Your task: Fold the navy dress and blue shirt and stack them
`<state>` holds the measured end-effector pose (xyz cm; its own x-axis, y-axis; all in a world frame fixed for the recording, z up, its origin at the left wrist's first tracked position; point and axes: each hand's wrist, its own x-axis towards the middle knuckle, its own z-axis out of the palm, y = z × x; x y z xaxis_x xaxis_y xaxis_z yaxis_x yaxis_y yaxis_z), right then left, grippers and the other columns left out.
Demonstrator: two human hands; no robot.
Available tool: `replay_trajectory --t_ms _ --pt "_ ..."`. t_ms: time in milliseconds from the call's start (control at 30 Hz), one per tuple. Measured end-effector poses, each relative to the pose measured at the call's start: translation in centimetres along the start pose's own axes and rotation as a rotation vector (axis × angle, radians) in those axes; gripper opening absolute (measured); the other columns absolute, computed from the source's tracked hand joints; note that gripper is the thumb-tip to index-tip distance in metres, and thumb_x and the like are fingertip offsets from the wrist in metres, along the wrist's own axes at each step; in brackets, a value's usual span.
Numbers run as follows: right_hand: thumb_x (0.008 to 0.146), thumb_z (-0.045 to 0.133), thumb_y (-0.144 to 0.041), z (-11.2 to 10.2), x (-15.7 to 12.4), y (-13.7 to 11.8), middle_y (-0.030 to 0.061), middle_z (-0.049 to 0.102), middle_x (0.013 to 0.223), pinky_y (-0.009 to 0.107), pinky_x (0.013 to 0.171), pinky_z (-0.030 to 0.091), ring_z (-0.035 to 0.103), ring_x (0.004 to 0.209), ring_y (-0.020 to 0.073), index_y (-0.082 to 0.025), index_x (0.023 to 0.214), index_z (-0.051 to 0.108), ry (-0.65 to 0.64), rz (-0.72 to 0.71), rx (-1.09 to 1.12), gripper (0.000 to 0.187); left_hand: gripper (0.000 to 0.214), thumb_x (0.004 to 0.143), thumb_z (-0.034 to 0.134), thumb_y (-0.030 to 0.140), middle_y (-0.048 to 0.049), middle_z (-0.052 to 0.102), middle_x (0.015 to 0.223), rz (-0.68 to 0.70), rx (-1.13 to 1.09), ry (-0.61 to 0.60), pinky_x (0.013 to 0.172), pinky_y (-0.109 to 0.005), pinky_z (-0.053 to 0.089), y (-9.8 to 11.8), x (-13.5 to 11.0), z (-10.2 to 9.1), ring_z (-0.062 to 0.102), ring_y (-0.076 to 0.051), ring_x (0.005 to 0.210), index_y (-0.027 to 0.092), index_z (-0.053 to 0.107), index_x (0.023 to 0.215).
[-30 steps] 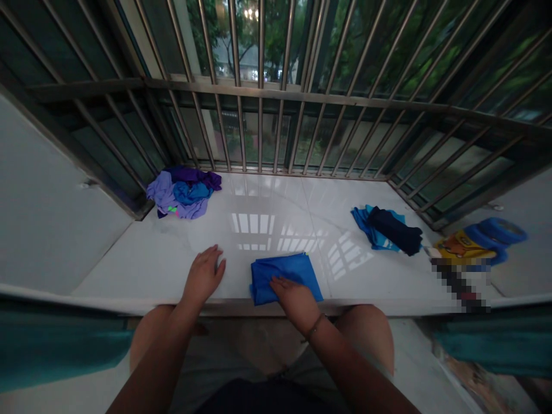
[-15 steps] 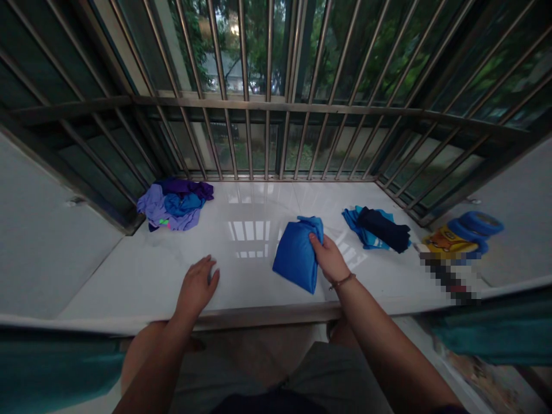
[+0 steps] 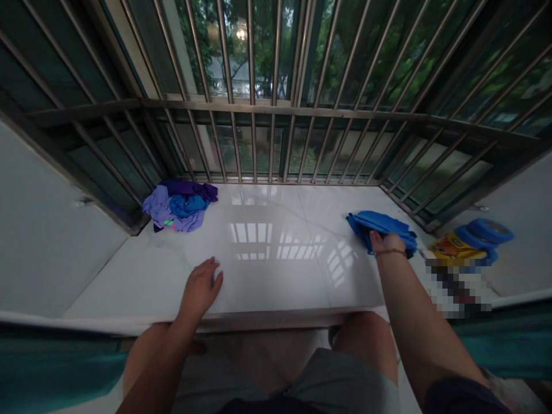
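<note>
At the right of the white sill, my right hand (image 3: 388,242) grips the near edge of a folded blue garment (image 3: 379,220). The garment lies over the folded clothes (image 3: 353,221) there and covers most of them; a dark edge shows beneath. Part of my right hand's fingers is hidden by the cloth. My left hand (image 3: 202,287) rests open near the front edge of the sill, fingers loosely apart and holding nothing. A crumpled heap of purple and blue clothes (image 3: 183,215) sits at the far left, beyond my left hand.
Metal window bars (image 3: 276,109) rise behind the white tiled sill (image 3: 267,282). A yellow and blue container (image 3: 461,244) stands at the far right, beside a pixelated object. Side walls flank the sill, and green curtains (image 3: 56,368) hang below.
My right hand has carried the folded blue garment from the middle of the sill rightward onto the folded clothes. My left hand has stayed nearly in place. The view has shifted slightly.
</note>
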<state>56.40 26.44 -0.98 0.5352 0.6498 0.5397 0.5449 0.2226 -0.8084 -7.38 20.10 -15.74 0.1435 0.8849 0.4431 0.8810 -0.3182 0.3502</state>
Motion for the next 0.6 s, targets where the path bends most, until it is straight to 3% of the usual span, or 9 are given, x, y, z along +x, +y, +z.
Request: replay_trajectory --t_ms 67,167,233,333,400,500,600 --pt "0.124 0.032 -0.045 -0.3 -2.1 0.9 0.0115 0.076 0.116 0.038 0.084 0.065 0.077 0.094 0.0191 -0.017 0.135 0.074 -0.010 0.114 -0.067 0.052 0.037 0.107 0.056 0.043 -0.0202 0.077 0.149 -0.006 0.001 -0.006 0.124 -0.063 0.055 0.1 0.0 -0.1 0.073 -0.039 0.138 0.020 0.076 0.128" --pt "0.118 0.014 -0.042 0.5 -7.1 1.6 0.0234 0.079 0.116 0.045 0.076 0.063 0.078 0.087 0.0262 -0.019 0.140 0.075 -0.048 0.222 -0.143 0.068 0.037 0.107 0.056 0.043 -0.0189 0.077 0.149 -0.020 0.001 -0.011 0.125 -0.062 0.055 0.4 0.1 -0.3 0.073 -0.038 0.138 0.021 0.076 0.128" --pt "0.115 0.021 -0.041 1.6 -11.6 1.5 0.0284 0.079 0.121 0.050 0.079 0.063 0.080 0.094 0.0322 -0.017 0.145 0.071 -0.111 0.233 -0.200 0.063 0.037 0.108 0.055 0.043 -0.0187 0.077 0.149 -0.022 0.000 -0.016 0.126 -0.061 0.054 0.6 0.1 -0.4 0.073 -0.037 0.139 0.021 0.077 0.129" --pt "0.108 0.050 -0.046 3.8 -19.1 0.2 0.0272 0.078 0.134 0.055 0.103 0.062 0.077 0.121 0.0379 -0.016 0.144 0.069 -0.301 0.152 -0.281 0.050 0.038 0.107 0.055 0.044 -0.0193 0.077 0.149 -0.022 0.002 -0.027 0.126 -0.061 0.055 0.5 0.3 -0.6 0.073 -0.037 0.139 0.020 0.077 0.128" --pt "0.101 0.064 -0.048 5.2 -23.5 -1.0 0.0254 0.076 0.144 0.061 0.120 0.053 0.070 0.138 0.0413 -0.016 0.139 0.072 -0.398 0.082 -0.318 0.050 0.038 0.106 0.056 0.045 -0.0188 0.077 0.148 -0.026 -0.016 -0.029 0.125 -0.060 0.055 0.1 0.4 -0.6 0.074 -0.037 0.138 0.021 0.077 0.127" --pt "0.109 0.054 -0.042 6.3 -27.4 -2.6 0.0228 0.067 0.161 0.069 0.132 0.036 0.058 0.155 0.0413 -0.016 0.140 0.074 -0.515 -0.107 -0.524 0.045 0.036 0.103 0.059 0.048 -0.0159 0.078 0.146 -0.054 -0.124 -0.038 0.126 -0.060 0.055 -0.6 0.7 -0.8 0.074 -0.036 0.137 0.024 0.077 0.124" --pt "0.114 0.046 -0.037 6.4 -28.2 -3.3 0.0200 0.070 0.159 0.064 0.131 0.039 0.061 0.152 0.0368 -0.017 0.137 0.077 -0.543 -0.204 -0.643 0.043 0.031 0.098 0.065 0.052 -0.0125 0.079 0.146 -0.119 -0.281 -0.064 0.128 -0.063 0.053 -1.1 1.0 -1.0 0.073 -0.038 0.138 0.030 0.077 0.116"
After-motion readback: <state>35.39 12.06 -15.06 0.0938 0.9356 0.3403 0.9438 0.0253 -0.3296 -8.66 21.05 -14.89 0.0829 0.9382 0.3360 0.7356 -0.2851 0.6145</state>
